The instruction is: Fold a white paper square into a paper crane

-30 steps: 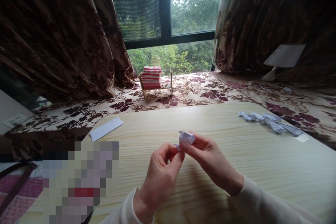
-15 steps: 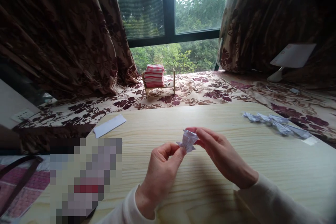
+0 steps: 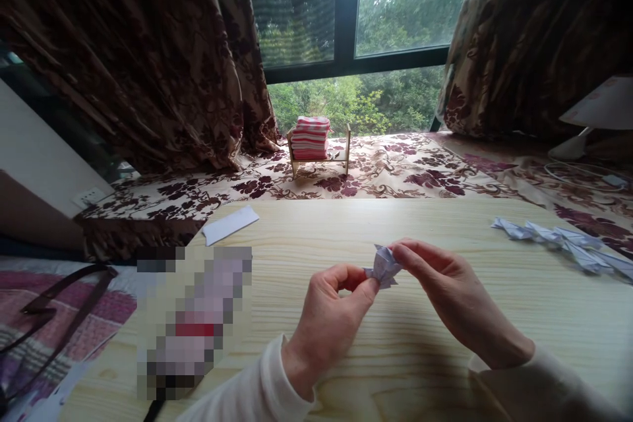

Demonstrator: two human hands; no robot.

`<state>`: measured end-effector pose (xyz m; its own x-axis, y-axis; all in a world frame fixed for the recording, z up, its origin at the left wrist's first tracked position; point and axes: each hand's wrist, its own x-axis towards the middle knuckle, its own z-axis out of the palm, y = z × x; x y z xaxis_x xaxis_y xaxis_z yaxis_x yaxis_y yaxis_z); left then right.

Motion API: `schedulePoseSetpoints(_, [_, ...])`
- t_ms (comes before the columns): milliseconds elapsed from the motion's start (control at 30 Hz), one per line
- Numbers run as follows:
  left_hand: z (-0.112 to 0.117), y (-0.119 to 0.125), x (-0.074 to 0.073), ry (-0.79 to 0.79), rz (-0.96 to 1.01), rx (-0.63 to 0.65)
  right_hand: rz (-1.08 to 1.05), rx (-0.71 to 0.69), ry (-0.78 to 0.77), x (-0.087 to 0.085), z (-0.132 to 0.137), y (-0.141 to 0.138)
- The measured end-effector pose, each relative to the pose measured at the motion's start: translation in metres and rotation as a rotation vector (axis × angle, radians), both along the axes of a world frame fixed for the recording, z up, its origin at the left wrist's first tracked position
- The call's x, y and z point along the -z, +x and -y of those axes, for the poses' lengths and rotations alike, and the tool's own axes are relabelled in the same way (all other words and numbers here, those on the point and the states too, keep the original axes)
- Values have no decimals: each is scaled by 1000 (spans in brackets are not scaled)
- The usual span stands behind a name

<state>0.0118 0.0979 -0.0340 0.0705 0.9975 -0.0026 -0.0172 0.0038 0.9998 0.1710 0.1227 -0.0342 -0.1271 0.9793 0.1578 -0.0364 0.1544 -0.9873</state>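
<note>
Between my two hands, above the wooden table (image 3: 306, 237), is a small folded white paper piece (image 3: 384, 266) with pointed corners. My left hand (image 3: 332, 316) pinches its lower left point between thumb and forefinger. Thumb and fingers of my right hand (image 3: 452, 293) close on its upper right corner. The fine folds are too small to make out. Several similar folded paper pieces (image 3: 568, 241) lie in a row at the table's right side. A flat white paper strip (image 3: 230, 224) rests near the far left edge.
A blurred-out, pixelated object (image 3: 198, 323) lies on the table at left. Beyond the table, a small rack (image 3: 347, 151) holds folded pink-striped cloths (image 3: 310, 138) on a floral-covered sill (image 3: 395, 168). A white lamp (image 3: 598, 105) stands at the far right.
The view has swung left, so everything sits further right in the picture. My right fingers have shifted into a pinch at the paper piece's upper corner; my left hand keeps its hold.
</note>
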Motion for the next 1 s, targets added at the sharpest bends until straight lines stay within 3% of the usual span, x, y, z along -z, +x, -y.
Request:
schedulePoseSetpoints(133, [-1,-1,3,7,-20,17,14,-12,6,-2,0,-1])
schedulePoseSetpoints(300, [0,0,2,-28,9,168,16,-1,12,-2,0,-4])
schedulePoseSetpoints(633, [-3,-3,-4,161,-221,68,106,-36,61,-3,3,-4])
schedulePoseSetpoints(800, [-5,-8,0,268,-361,-1,210,38,201,-5,2,1])
schedulePoseSetpoints(1000, [-4,-7,-1,307,-384,34,207,-13,331,3,1,-1])
